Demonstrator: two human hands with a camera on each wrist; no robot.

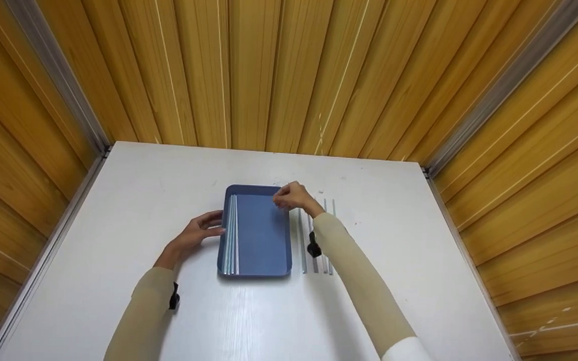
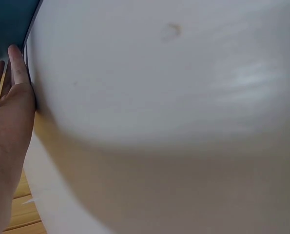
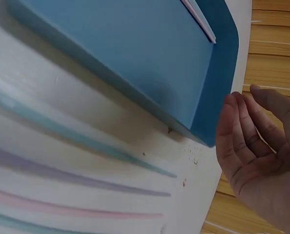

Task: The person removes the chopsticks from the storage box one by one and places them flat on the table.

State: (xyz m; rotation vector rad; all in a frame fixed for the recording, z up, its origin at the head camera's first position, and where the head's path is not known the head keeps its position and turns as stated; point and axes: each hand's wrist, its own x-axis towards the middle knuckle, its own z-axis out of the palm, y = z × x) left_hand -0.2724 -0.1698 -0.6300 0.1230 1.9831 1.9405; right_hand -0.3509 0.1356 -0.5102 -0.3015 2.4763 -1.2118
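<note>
Sticks (image 3: 76,178), thin and straight, lie side by side on the bench (image 1: 409,240), just right of the blue tray (image 1: 264,240); the right wrist view shows teal, purple and pink ones. They look light and fairly stiff, perhaps slippery and easy to bend if squeezed hard. A light pinch near the middle should balance one best. The tray looks rigid, and its raised walls offer a good hold.

Inside the tray, more sticks (image 1: 237,240) run lengthwise along the left wall, bunched too closely to count; the rest of its floor is bare. The left hand (image 1: 197,232) rests against the left wall, its grip spread. The right hand (image 1: 293,195) hangs by the far right corner, its grip loosely bent, thumb apart from fingertips, nothing visible between; whether it touches the rim, one cannot tell.
</note>
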